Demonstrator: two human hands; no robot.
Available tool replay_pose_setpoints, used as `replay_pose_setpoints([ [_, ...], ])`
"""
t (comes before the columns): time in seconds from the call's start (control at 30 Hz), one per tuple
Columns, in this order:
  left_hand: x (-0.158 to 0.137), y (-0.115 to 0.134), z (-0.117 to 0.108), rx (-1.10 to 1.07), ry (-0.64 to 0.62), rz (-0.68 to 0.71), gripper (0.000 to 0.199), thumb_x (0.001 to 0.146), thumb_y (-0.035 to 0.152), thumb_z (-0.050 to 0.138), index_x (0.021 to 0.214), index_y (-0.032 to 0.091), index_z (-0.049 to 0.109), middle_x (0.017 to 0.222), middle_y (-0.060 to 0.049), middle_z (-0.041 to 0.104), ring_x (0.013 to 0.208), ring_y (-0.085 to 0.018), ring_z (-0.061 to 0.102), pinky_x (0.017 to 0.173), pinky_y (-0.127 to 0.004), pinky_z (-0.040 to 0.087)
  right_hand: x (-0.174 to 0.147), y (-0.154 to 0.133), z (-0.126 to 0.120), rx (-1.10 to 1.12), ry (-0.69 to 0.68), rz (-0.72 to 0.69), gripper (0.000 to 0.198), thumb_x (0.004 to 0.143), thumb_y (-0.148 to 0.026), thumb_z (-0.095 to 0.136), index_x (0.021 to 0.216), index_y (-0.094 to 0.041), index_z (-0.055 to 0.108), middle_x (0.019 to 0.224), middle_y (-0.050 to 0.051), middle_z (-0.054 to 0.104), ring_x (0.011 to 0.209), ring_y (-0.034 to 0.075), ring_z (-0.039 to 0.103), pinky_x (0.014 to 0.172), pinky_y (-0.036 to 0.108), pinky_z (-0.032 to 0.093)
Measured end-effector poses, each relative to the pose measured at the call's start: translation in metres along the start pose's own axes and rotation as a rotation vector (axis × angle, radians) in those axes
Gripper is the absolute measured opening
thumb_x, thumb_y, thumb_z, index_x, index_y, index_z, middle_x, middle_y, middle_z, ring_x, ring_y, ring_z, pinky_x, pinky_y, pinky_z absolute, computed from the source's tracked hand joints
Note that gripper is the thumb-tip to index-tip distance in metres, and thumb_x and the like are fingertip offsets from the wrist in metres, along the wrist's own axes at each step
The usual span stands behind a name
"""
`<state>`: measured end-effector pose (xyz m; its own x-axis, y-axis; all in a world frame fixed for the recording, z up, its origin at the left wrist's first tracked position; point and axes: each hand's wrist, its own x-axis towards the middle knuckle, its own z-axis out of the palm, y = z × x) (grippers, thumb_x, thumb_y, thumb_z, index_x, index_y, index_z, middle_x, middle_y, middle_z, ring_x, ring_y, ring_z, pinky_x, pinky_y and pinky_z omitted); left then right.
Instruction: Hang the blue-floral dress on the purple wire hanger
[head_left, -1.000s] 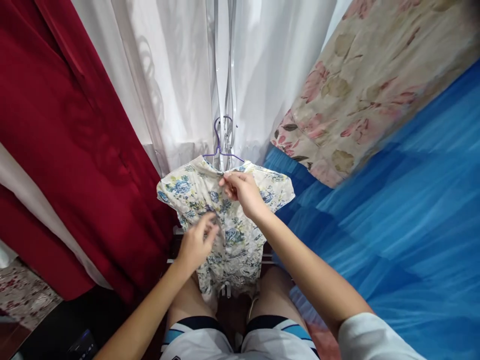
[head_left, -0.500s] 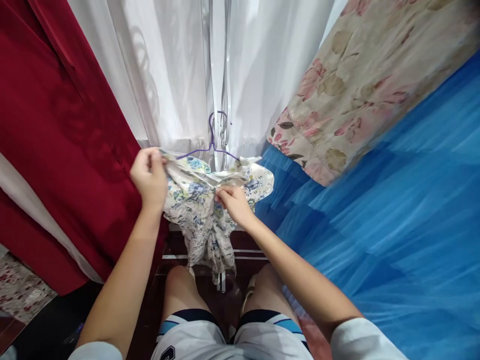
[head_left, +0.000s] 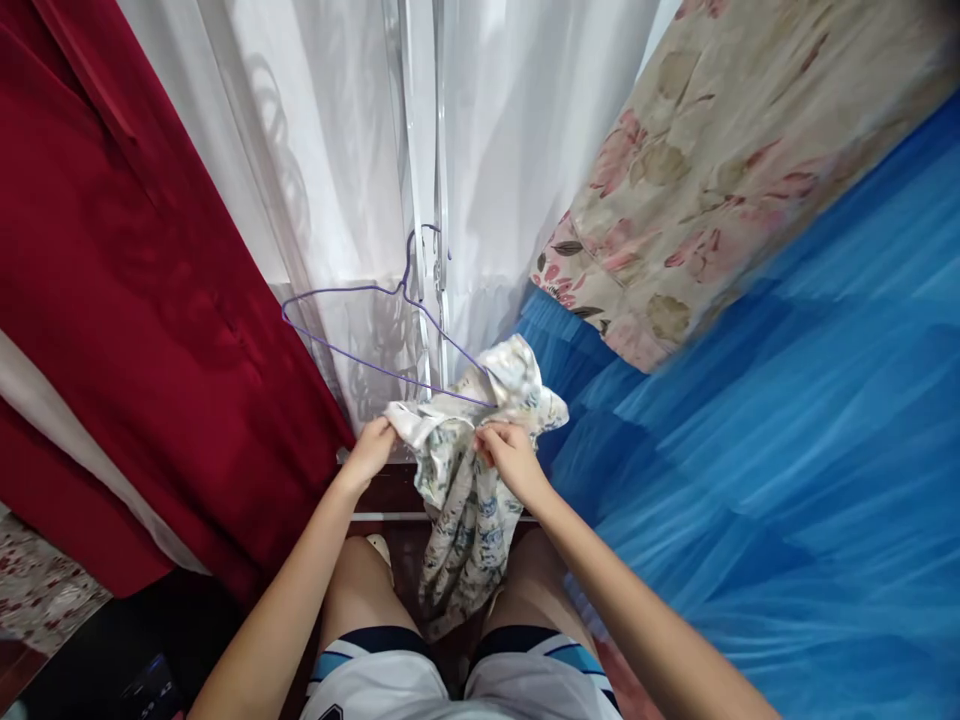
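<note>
A white floral garment [head_left: 469, 510] with blue and yellow print hangs bunched between my hands, its lower part drooping above my knees. My left hand [head_left: 367, 452] pinches the garment's left edge. On its front near the neckline, my right hand [head_left: 510, 457] is closed on the cloth. A purple wire hanger [head_left: 341, 290] hangs tilted by its hook from a white metal rack [head_left: 412, 130]. Its left arm is bare, while its right end still sits inside the garment's right shoulder.
Behind the rack hangs a white curtain [head_left: 315, 140]. Dark red fabric [head_left: 142, 300] is on the left. A floral cloth [head_left: 645, 200] and blue tulle [head_left: 765, 450] hang on the right. A black object [head_left: 112, 650] lies at lower left.
My left hand has moved down and right, drawing the garment's left shoulder off the hanger. The hanger has tilted down to the right, and the garment has shifted right and lower.
</note>
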<state>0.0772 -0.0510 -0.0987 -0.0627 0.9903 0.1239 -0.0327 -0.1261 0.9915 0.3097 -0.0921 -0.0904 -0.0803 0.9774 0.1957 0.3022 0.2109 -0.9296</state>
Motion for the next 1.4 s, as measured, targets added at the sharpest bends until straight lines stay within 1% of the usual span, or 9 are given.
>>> replay_pose_setpoints([
  [0.17, -0.028, 0.029, 0.044, 0.027, -0.234, 0.161, 0.03, 0.088, 0.046, 0.061, 0.088, 0.016, 0.067, 0.085, -0.004, 0.065, 0.084, -0.018, 0.061, 0.081, -0.028, 0.049, -0.038, 0.021, -0.016, -0.113, -0.194, 0.041, 0.009, 0.076, -0.025, 0.068, 0.068, -0.02, 0.068, 0.06, 0.003, 0.064, 0.056, 0.021, 0.057, 0.058, 0.034, 0.042],
  [0.23, -0.045, 0.044, 0.061, 0.087, -0.317, 0.291, 0.026, 0.094, 0.041, 0.056, 0.096, 0.018, 0.067, 0.089, -0.004, 0.065, 0.087, -0.017, 0.06, 0.083, -0.027, 0.048, -0.05, 0.01, -0.018, -0.118, -0.264, -0.002, 0.025, 0.066, -0.026, 0.08, 0.09, -0.022, 0.071, 0.087, 0.006, 0.071, 0.08, 0.026, 0.063, 0.074, 0.038, 0.048],
  [0.33, -0.065, 0.06, 0.082, 0.181, -0.385, 0.466, 0.022, 0.098, 0.033, 0.052, 0.096, 0.018, 0.067, 0.095, -0.005, 0.061, 0.092, -0.018, 0.059, 0.088, -0.029, 0.047, -0.056, -0.014, -0.017, -0.002, -0.37, -0.066, 0.02, 0.077, -0.03, 0.074, 0.096, -0.024, 0.067, 0.098, 0.004, 0.069, 0.093, 0.026, 0.062, 0.084, 0.036, 0.048],
  [0.47, -0.074, 0.067, 0.088, 0.163, -0.343, 0.547, 0.023, 0.099, 0.032, 0.05, 0.091, 0.018, 0.066, 0.1, -0.008, 0.058, 0.098, -0.02, 0.058, 0.09, -0.03, 0.046, -0.051, -0.034, -0.013, -0.018, -0.034, -0.121, 0.014, 0.083, -0.033, 0.068, 0.083, -0.023, 0.057, 0.078, 0.0, 0.059, 0.074, 0.022, 0.054, 0.069, 0.035, 0.045],
  [0.7, -0.078, 0.054, 0.075, -0.046, -0.513, 0.218, 0.025, 0.097, 0.043, 0.054, 0.111, 0.022, 0.056, 0.091, -0.003, 0.061, 0.08, -0.016, 0.057, 0.073, -0.025, 0.046, -0.063, -0.051, -0.026, 0.321, -0.442, 0.049, 0.026, 0.092, -0.047, 0.058, 0.085, -0.023, 0.066, 0.082, 0.003, 0.064, 0.072, 0.021, 0.056, 0.07, 0.033, 0.046],
  [0.87, -0.091, 0.026, 0.058, 0.028, -0.879, -0.062, 0.039, 0.09, 0.054, 0.06, 0.095, 0.016, 0.065, 0.087, -0.005, 0.064, 0.084, -0.019, 0.059, 0.077, -0.027, 0.048, -0.057, -0.07, -0.082, 0.316, -0.19, 0.073, 0.027, 0.085, -0.048, 0.07, 0.084, -0.021, 0.071, 0.072, 0.005, 0.067, 0.058, 0.018, 0.056, 0.053, 0.028, 0.043],
  [1.1, -0.072, 0.049, 0.025, -0.072, -0.558, 0.043, 0.039, 0.089, 0.052, 0.063, 0.103, 0.016, 0.068, 0.09, -0.007, 0.069, 0.084, -0.022, 0.064, 0.075, -0.029, 0.051, 0.05, -0.095, -0.116, 0.177, 0.019, -0.286, 0.018, 0.075, -0.033, 0.078, 0.072, -0.019, 0.068, 0.067, -0.002, 0.06, 0.061, 0.013, 0.053, 0.057, 0.023, 0.04],
  [1.27, -0.038, 0.082, -0.015, 0.044, -0.368, 0.154, 0.037, 0.081, 0.045, 0.073, 0.104, 0.016, 0.069, 0.09, -0.007, 0.07, 0.076, -0.021, 0.064, 0.069, -0.028, 0.052, 0.104, -0.103, -0.068, 0.464, -0.191, -0.058, 0.023, 0.076, -0.035, 0.077, 0.087, -0.018, 0.067, 0.07, 0.0, 0.068, 0.061, 0.014, 0.061, 0.059, 0.024, 0.048],
  [1.4, -0.01, 0.062, -0.065, 0.404, -0.346, 0.24, 0.029, 0.078, 0.046, 0.073, 0.086, 0.018, 0.074, 0.081, -0.005, 0.069, 0.075, -0.022, 0.062, 0.065, -0.027, 0.048, 0.1, -0.11, -0.055, 0.567, -0.418, 0.076, 0.024, 0.076, -0.032, 0.076, 0.091, -0.015, 0.07, 0.077, 0.006, 0.074, 0.067, 0.019, 0.069, 0.066, 0.028, 0.054],
])
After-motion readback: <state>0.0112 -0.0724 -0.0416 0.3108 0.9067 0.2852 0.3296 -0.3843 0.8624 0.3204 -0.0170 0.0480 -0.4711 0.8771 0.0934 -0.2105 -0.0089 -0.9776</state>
